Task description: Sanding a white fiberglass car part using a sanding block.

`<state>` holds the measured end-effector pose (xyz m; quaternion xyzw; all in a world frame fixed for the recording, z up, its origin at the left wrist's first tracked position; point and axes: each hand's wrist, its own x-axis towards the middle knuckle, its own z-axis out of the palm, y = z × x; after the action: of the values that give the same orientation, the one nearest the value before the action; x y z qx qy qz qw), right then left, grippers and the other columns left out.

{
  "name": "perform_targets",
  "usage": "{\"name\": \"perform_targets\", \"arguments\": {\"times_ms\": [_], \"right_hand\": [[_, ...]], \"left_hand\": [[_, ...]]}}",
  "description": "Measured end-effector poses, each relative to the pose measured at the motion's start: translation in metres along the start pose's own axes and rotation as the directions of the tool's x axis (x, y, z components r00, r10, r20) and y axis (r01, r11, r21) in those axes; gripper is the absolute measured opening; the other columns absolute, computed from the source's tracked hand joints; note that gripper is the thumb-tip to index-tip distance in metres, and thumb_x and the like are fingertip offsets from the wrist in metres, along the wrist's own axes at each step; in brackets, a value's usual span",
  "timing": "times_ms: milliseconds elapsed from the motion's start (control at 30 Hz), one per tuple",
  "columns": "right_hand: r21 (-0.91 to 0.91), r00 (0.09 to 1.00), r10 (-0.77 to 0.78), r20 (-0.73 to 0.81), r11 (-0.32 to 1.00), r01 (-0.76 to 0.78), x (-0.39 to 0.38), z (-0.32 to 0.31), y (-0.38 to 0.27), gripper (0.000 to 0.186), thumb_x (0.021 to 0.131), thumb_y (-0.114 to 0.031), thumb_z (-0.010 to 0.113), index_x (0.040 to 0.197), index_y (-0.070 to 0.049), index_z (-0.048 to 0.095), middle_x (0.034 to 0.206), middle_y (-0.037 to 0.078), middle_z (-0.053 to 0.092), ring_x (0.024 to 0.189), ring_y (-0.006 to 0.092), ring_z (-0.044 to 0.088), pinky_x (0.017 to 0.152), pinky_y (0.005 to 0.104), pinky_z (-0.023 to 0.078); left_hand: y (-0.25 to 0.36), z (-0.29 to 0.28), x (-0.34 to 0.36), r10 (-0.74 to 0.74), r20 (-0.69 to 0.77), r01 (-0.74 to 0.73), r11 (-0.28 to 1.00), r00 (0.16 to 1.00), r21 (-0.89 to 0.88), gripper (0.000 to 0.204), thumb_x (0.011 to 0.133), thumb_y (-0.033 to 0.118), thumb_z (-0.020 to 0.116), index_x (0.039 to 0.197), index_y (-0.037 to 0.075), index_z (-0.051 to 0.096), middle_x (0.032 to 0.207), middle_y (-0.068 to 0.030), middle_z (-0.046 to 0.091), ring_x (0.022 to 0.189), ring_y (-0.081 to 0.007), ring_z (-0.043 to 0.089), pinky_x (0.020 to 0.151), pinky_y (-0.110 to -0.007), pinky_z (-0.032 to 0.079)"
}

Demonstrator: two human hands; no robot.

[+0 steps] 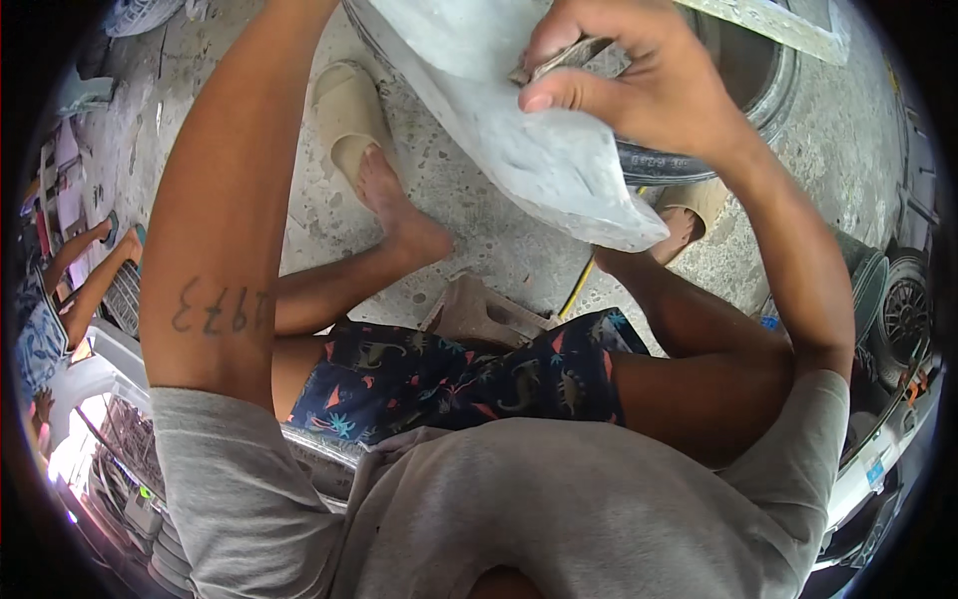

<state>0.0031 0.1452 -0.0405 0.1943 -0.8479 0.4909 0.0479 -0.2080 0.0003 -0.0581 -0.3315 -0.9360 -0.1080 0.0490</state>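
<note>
A large pale whitish-grey curved panel (539, 165) with a rough, chalky surface lies at the top of the head view, its pointed lower corner toward me. My right hand (639, 75) is over this panel, fingers and thumb closed on a small folded, greyish-brown sheet (577, 58) that looks like sandpaper. The thumb rests close to the panel's surface. My left arm stretches up along the panel's left side and leaves the picture at the top edge, so the left hand is out of sight. Under the panel's right part is a black tyre (664, 163).
Beige slippers (344, 100) are on my feet on the speckled concrete floor (399, 280). A brownish block with openings (479, 311) stands between my legs. A pale frame (788, 25) is at the top right, a spoked wheel (906, 307) at right. Another person (50, 329) is at far left.
</note>
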Motion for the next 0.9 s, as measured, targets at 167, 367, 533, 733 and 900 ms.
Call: {"name": "perform_targets", "arguments": {"times_ms": [167, 367, 533, 733, 900], "right_hand": [[-0.087, 0.997, -0.075, 0.013, 0.993, 0.076, -0.052, -0.029, 0.003, 0.025, 0.074, -0.017, 0.091, 0.091, -0.008, 0.076, 0.086, 0.003, 0.073, 0.083, 0.0177, 0.064, 0.081, 0.0355, 0.049], [0.026, 0.964, 0.258, -0.060, 0.966, -0.257, -0.089, -0.055, -0.002, 0.041, 0.075, -0.024, 0.089, 0.112, -0.010, 0.077, 0.098, 0.001, 0.074, 0.079, 0.0166, 0.064, 0.079, 0.0364, 0.049], [-0.451, 0.923, 0.253, 0.291, 0.887, -0.100, -0.062, -0.042, -0.006, 0.069, 0.071, -0.038, 0.082, 0.137, -0.020, 0.069, 0.075, -0.003, 0.061, 0.078, 0.0162, 0.055, 0.094, 0.0428, 0.036], [-0.318, 0.848, 0.154, 0.506, 0.948, 0.017, -0.055, -0.070, -0.029, 0.046, 0.070, -0.031, 0.087, 0.113, -0.015, 0.080, 0.078, -0.002, 0.065, 0.082, 0.0184, 0.055, 0.091, 0.0415, 0.039], [-0.092, 0.996, 0.001, 0.084, 0.996, 0.007, -0.061, -0.050, -0.012, 0.025, 0.076, -0.025, 0.089, 0.090, -0.008, 0.076, 0.090, 0.003, 0.073, 0.095, 0.0237, 0.063, 0.084, 0.0416, 0.049]], "left_hand": [[0.008, 0.003, 0.003, -0.031, 0.003, 0.031, 1.000, 1.000, -0.001, 0.037, 0.083, 0.050, 0.066, 0.110, 0.026, 0.075, 0.163, -0.0140, 0.039, 0.153, -0.0360, 0.026, 0.123, -0.064, 0.014], [0.020, -0.011, -0.004, -0.039, 0.052, 0.039, 0.999, 0.998, -0.008, 0.036, 0.082, 0.049, 0.066, 0.106, 0.023, 0.076, 0.162, -0.0159, 0.040, 0.151, -0.0380, 0.030, 0.122, -0.065, 0.015], [0.013, -0.006, 0.000, -0.035, 0.026, 0.036, 0.999, 0.999, -0.013, 0.036, 0.083, 0.049, 0.066, 0.106, 0.023, 0.076, 0.162, -0.0163, 0.039, 0.150, -0.0395, 0.032, 0.121, -0.065, 0.017], [0.007, 0.001, 0.003, -0.024, 0.001, 0.024, 0.999, 1.000, 0.024, 0.036, 0.083, 0.048, 0.066, 0.107, 0.024, 0.077, 0.161, -0.0165, 0.040, 0.149, -0.0400, 0.032, 0.121, -0.064, 0.018], [0.007, 0.001, 0.002, -0.016, -0.008, 0.016, 1.000, 1.000, 0.014, 0.035, 0.083, 0.049, 0.067, 0.106, 0.024, 0.077, 0.161, -0.0165, 0.040, 0.149, -0.0400, 0.033, 0.121, -0.065, 0.018]]}}
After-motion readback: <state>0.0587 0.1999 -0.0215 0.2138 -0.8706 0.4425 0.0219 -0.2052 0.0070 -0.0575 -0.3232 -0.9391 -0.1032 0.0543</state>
